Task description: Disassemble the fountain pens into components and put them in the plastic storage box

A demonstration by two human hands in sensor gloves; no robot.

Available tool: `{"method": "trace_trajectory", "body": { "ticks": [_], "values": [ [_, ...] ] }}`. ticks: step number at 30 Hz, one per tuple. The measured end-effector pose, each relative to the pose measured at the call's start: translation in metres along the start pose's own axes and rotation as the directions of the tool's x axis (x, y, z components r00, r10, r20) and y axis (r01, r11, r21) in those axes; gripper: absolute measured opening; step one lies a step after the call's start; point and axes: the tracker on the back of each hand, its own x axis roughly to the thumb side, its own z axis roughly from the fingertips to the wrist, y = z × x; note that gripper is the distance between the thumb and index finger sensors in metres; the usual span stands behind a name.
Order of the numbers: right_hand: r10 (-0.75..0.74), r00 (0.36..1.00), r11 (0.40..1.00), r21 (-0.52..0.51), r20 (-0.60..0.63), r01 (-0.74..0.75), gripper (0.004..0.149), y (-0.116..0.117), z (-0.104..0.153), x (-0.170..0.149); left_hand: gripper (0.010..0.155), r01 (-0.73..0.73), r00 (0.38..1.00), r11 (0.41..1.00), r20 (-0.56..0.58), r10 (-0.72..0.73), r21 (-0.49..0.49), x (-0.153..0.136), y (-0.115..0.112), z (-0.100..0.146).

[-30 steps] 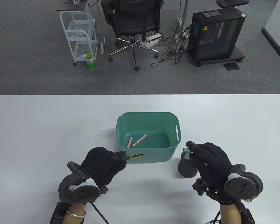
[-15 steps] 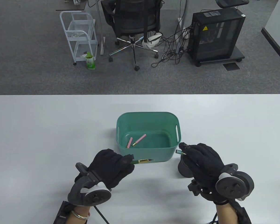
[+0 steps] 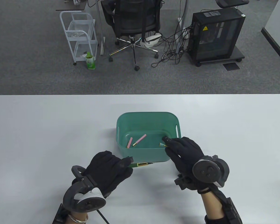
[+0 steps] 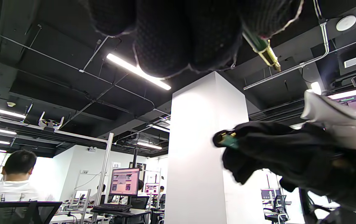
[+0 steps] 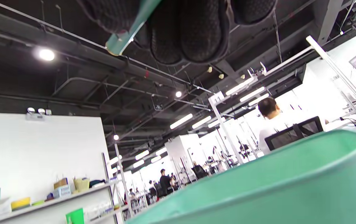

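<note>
Left hand: the left hand sits low near the table's front edge, fingers curled round the green pen body, whose gold nib end points right, just short of the storage box's front wall.
Storage box: the green storage box stands mid-table; two pink pen parts lie on its floor toward the left.
Right hand: the right hand reaches over the box's front right corner, pinching a green pen cap above the inside.
Room: bare table lies open left, right and behind the box.

Bright even overhead light, soft table shadows, wrist views glary
</note>
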Motion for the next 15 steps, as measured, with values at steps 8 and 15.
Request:
{"method": "trace_trajectory", "body": {
  "ticks": [8, 15],
  "values": [
    [0.17, 0.983, 0.973, 0.167, -0.065, -0.157, 0.045, 0.046, -0.036, -0.004, 0.048, -0.019, 1.0, 0.999, 0.02, 0.018, 0.029, 0.002, 0.005, 0.001],
    [0.259, 0.956, 0.94, 0.264, -0.139, -0.216, 0.045, 0.077, -0.051, -0.019, 0.048, -0.029, 0.999, 0.999, 0.026, 0.027, 0.045, 0.003, 0.008, 0.002]
  ]
}}
